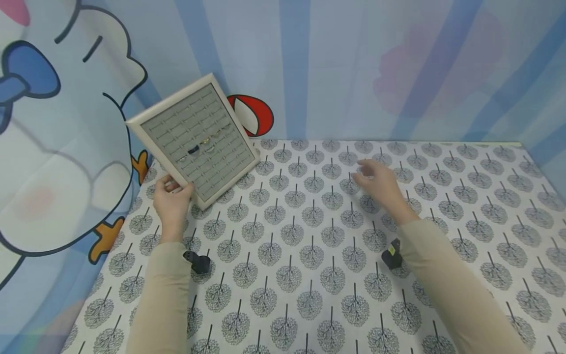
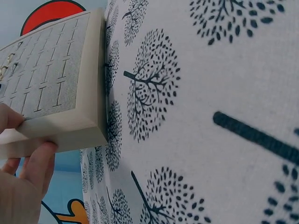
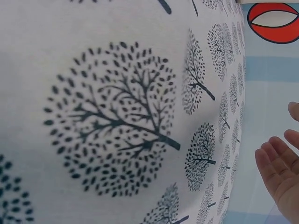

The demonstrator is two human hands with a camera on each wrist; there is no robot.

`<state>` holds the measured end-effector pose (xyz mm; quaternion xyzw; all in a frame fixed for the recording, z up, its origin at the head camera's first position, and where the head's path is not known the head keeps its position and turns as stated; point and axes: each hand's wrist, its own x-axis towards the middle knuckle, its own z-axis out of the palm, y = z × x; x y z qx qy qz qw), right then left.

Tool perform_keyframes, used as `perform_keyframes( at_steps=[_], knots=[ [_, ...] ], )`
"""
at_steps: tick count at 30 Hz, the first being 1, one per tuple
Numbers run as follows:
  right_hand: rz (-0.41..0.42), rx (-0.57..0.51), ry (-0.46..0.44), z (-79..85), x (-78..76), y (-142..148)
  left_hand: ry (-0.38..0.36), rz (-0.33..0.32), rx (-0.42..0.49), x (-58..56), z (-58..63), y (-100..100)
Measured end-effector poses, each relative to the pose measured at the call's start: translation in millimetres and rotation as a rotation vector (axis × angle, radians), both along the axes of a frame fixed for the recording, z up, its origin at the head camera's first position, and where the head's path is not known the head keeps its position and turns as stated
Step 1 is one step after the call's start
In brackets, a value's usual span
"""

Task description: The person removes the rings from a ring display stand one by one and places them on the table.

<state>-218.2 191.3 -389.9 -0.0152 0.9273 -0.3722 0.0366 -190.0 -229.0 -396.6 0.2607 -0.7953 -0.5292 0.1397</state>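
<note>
My left hand [image 1: 173, 199] grips the lower left edge of a ring display tray [image 1: 172, 101], thumb on the front of its pale frame. The tray stands tilted on one corner at the back left, its grey slotted face toward me. A few rings sit in the slots, among them a dark ring [image 1: 193, 149] and a gold-coloured ring [image 1: 205, 141] near the middle. In the left wrist view, fingers [image 2: 39, 163] pinch the tray's thick border [image 2: 91, 70]. Over the back right of the table, my right hand [image 1: 378, 182] is empty, its fingers [image 3: 275, 161] loosely bent.
A white cloth [image 1: 309, 255] with a dark tree print covers the table. Behind it hangs a blue striped backdrop [image 1: 336, 69] with cartoon figures, close behind the tray. Small black devices are at my left wrist [image 1: 200, 262] and right wrist [image 1: 392, 254].
</note>
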Motion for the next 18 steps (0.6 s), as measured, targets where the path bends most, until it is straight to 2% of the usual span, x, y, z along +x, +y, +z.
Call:
perform_keyframes(
  at_steps=[9, 18],
  knots=[
    [0.007, -0.008, 0.032, 8.9, -8.6, -8, -0.002, -0.01, 0.044, 0.5, -0.3, 1],
    [0.056, 0.01, 0.083, 27.2, -19.2, -24, -0.007, -0.007, 0.041, 4.0, -1.3, 4]
  ],
)
